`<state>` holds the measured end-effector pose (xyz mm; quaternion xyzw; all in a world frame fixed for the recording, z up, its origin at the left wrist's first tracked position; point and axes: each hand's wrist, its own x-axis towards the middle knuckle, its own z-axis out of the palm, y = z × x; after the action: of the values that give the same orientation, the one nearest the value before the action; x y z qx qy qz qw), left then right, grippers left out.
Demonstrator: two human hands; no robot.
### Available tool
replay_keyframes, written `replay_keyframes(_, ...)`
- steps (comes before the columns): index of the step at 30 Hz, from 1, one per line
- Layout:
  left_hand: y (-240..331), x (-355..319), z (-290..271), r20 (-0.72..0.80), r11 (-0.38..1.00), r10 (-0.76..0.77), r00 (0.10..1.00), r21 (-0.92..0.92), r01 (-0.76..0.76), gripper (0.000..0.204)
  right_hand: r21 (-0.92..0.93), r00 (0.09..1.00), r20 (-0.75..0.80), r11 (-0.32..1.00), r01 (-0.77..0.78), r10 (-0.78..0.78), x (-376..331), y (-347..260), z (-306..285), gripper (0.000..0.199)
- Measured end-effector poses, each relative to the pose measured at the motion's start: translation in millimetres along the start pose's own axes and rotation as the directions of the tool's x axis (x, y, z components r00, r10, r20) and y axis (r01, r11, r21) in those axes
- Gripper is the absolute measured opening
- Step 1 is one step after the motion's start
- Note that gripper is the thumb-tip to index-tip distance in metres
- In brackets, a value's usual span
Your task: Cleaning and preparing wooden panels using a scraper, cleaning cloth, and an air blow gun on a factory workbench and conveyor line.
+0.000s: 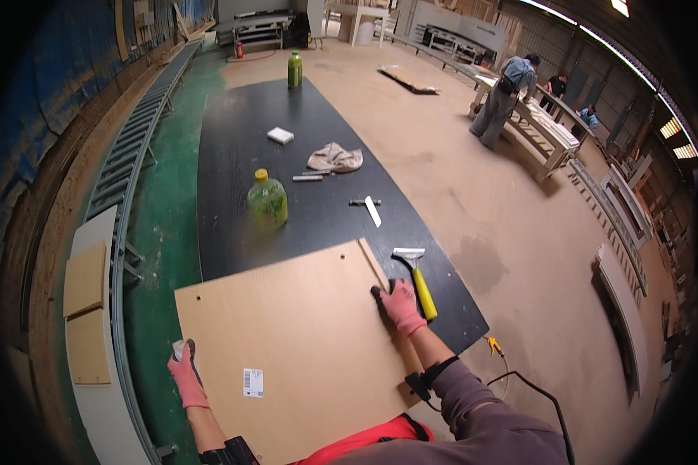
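A light wooden board (295,333) with a white sticker lies on the near end of a long black table (233,163). My right hand (399,304), in a pink and black glove, grips the board's right edge. Just beside that hand lies a yellow-handled scraper (416,277). My left hand (186,374), gloved the same way, is closed on the board's left edge and also has a small white thing in its fingers. Both forearms come in from the lower edge.
On the table stand a yellow-capped green bottle (267,201) and a second green bottle (295,70), with a rag (335,158), a white block (280,136) and small tools. A roller conveyor (132,147) runs along the left. People (504,101) work at benches far right. A cable (535,391) trails on the floor.
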<state>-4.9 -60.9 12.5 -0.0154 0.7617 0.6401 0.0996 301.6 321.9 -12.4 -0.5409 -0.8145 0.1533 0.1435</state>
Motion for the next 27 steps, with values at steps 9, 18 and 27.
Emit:
replay_keyframes(9, 149.5, 1.0, -41.2, -0.107, 0.926, 0.351, 0.93, -0.108, -0.361, 0.035, 0.857, 0.981, 0.108, 0.516, -0.011, -0.159, 26.4, -81.9, -144.3, 0.032)
replay_keyframes(18, 158.5, 52.9, -27.6, -0.181, 0.504, 0.864, 0.471, 0.349, -0.79, 0.049, 0.894, 0.937, -0.332, 0.279, 0.35, -0.11, 66.9, -132.3, -152.1, 0.046)
replay_keyframes(27, 132.1, 34.6, -5.8, 0.059, 0.603, 0.528, 0.847, -0.729, -0.325, 0.06, 0.946, 0.901, -0.268, -0.271, 0.178, -0.342, 104.4, -42.8, -74.3, 0.044)
